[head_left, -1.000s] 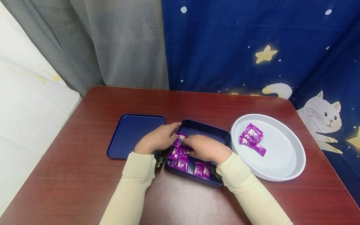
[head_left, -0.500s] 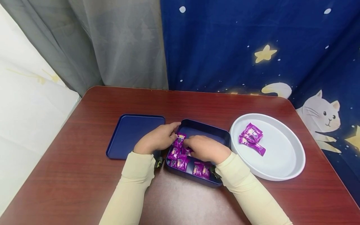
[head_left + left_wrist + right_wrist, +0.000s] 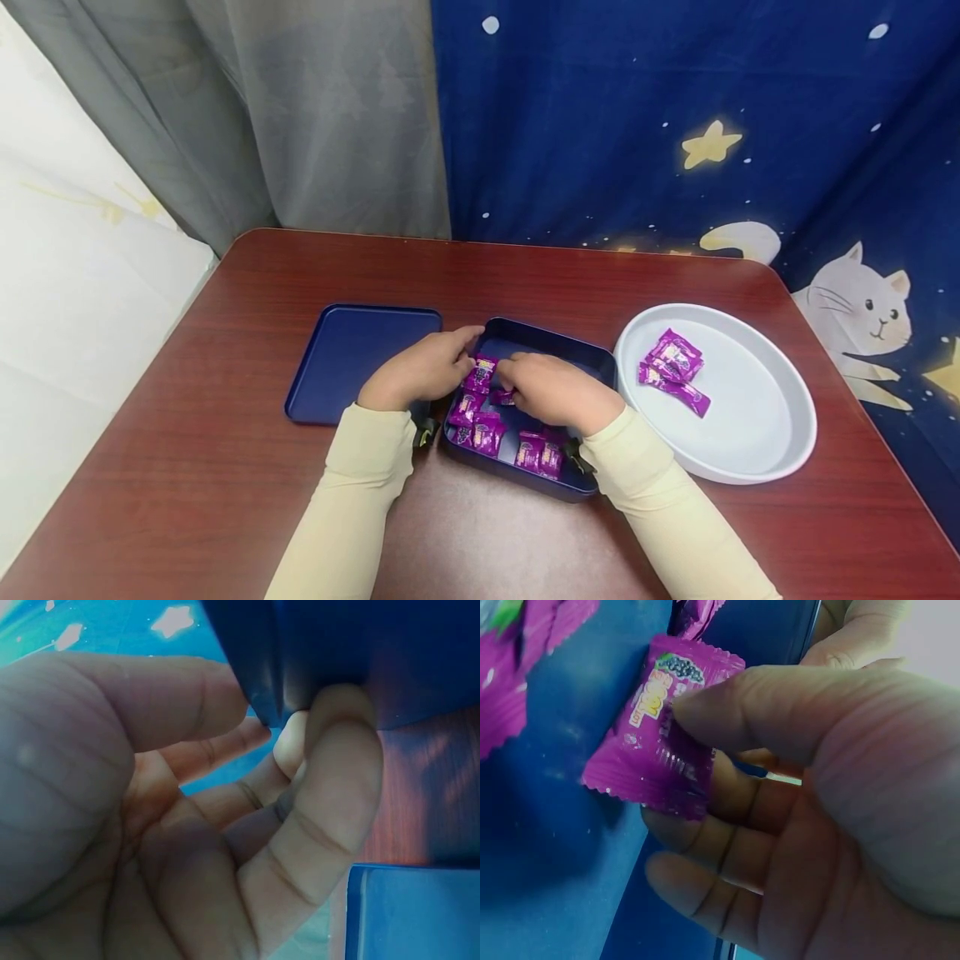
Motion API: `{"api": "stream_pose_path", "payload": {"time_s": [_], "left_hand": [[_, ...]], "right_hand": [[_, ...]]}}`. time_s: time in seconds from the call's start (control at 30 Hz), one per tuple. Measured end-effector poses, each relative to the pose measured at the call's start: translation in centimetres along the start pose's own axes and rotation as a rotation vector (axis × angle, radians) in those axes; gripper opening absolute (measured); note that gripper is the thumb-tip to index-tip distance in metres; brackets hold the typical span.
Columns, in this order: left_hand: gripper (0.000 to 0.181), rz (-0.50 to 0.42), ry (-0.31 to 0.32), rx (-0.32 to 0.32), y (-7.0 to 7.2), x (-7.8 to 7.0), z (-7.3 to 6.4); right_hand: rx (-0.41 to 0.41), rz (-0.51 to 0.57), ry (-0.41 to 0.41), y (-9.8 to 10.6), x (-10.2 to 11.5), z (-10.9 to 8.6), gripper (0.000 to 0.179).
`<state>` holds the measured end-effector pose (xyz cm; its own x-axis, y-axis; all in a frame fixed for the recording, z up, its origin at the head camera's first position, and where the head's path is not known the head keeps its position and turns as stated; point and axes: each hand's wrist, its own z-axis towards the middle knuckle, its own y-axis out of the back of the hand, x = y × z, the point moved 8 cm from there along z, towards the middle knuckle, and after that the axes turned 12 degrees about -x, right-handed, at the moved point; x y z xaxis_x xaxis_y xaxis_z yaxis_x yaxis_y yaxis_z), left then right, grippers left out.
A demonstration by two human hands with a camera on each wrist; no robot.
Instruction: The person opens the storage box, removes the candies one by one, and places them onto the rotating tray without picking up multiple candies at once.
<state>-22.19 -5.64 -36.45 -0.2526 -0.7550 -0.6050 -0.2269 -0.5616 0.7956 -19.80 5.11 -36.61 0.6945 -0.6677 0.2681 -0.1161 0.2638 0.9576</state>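
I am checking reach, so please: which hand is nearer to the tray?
Right: the right hand, pinching a candy in the box, is left of the tray; the left hand, at the box's left side, is farther left.

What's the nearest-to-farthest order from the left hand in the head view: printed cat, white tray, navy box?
1. Navy box: touching the left hand.
2. White tray: farther right, past the box.
3. Printed cat: farthest right, on the blue curtain.
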Motion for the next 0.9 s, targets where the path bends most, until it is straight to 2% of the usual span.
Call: {"api": "stream_pose_path", "payload": {"time_s": [0.13,0.43,0.67,0.9], "left_hand": [[0.051,-0.008,0.002,0.004,0.0,0.0,0.0],[0.052,-0.016,0.018,0.009,-0.2,0.1,0.0],[0.051,-0.007,0.020,0.003,-0.2,0.1,0.0],[0.051,-0.003,0.012,-0.004,-0.3,0.2,0.1]], "right_hand": [[-0.003,-0.006,-0.004,0.2,-0.1,-0.1,0.021],[0.101,0.003,-0.073,-0.8,-0.7,-0.5,0.026],[0.068,-0.006,-0.061,-0.7,-0.7,-0.3,0.017],[0.068,-0.022,-0.068,-1.1,-0.8,-0.2,0.024]]}}
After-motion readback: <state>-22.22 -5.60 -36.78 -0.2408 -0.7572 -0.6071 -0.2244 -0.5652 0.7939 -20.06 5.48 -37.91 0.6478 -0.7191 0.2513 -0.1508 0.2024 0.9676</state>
